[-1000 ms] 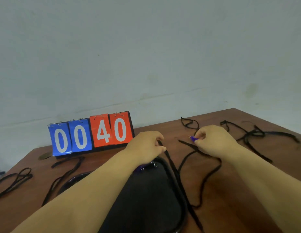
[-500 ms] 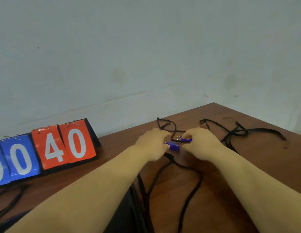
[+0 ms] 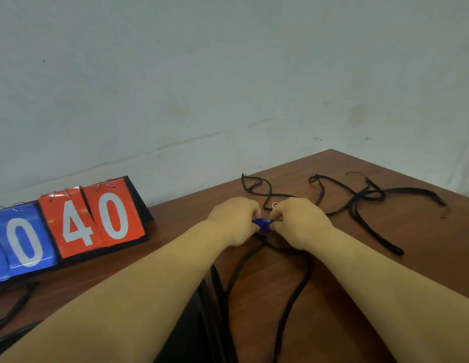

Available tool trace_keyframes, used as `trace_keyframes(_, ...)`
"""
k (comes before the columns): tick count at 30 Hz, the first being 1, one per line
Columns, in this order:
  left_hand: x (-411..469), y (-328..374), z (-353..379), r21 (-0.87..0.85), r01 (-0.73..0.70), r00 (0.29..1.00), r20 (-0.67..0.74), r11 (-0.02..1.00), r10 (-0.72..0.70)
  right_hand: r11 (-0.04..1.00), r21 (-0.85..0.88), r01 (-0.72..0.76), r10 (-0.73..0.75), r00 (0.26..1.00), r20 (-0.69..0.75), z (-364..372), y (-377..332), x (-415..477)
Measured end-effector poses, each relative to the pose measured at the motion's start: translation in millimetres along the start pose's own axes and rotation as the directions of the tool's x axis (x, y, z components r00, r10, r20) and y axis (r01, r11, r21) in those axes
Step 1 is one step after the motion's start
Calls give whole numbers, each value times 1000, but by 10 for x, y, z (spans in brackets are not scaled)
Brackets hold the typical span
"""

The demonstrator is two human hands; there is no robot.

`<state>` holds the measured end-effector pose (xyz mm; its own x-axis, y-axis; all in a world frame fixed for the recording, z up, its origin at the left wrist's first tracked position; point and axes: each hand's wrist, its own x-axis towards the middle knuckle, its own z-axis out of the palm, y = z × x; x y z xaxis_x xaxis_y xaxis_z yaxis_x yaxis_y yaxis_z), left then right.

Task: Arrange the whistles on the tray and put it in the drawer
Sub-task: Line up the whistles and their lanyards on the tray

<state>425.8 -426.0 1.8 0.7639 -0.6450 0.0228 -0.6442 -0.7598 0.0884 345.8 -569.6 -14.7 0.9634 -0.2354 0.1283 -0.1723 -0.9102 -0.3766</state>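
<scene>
Head view. Landmark: flip scoreboard (image 3: 71,226), standing at the back of the wooden table (image 3: 175,226) against the pale wall (image 3: 228,74). It shows blue cards with 0, then red cards with 4 and 0.

- Blue whistle (image 3: 262,224): right of the scoreboard, off to its near side, held between the two hands just above the tabletop. Only a small part shows; the rest is covered by fingers.
- Left hand (image 3: 234,221): on the scoreboard side of the whistle, back of hand up, fingers curled in, tips pinching the whistle's left end.
- Right hand (image 3: 300,221): on the far side of the whistle from the scoreboard, fingers curled, thumb and forefinger pinching its right end. Other fingers tucked under; cannot tell what they touch.
- Metal ring (image 3: 274,205): just above the right knuckles, a little further back than the whistle.
- Black lanyard (image 3: 293,302): runs from beneath the hands toward the viewer in long loops on the table.
- Tangle of black cords (image 3: 359,203): well right of the scoreboard, beyond the right hand, loose on the table.
- More black cords (image 3: 13,307): just in front of the scoreboard's blue end.
- Black tray (image 3: 205,305): nearer the viewer than the scoreboard, mostly hidden under the left forearm; contents cannot be seen.
</scene>
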Motion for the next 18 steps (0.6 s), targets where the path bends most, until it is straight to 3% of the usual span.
trace_keyframes(5,-191,-17,-145,-100,-40,996,-78,994,32,994,87,70,-62,994,-93,-43,-24,-58)
trace_keyframes(10,-709,-135,-535,-284,-49,991,-137,958,10,899,369,237,-159,960,-231,-254,-315,-292)
trace_keyframes(18,-1999,-656,-875,-494,77,934,-267,866,-236,713,633,303,-252,952,-171,-329,-1477,-745)
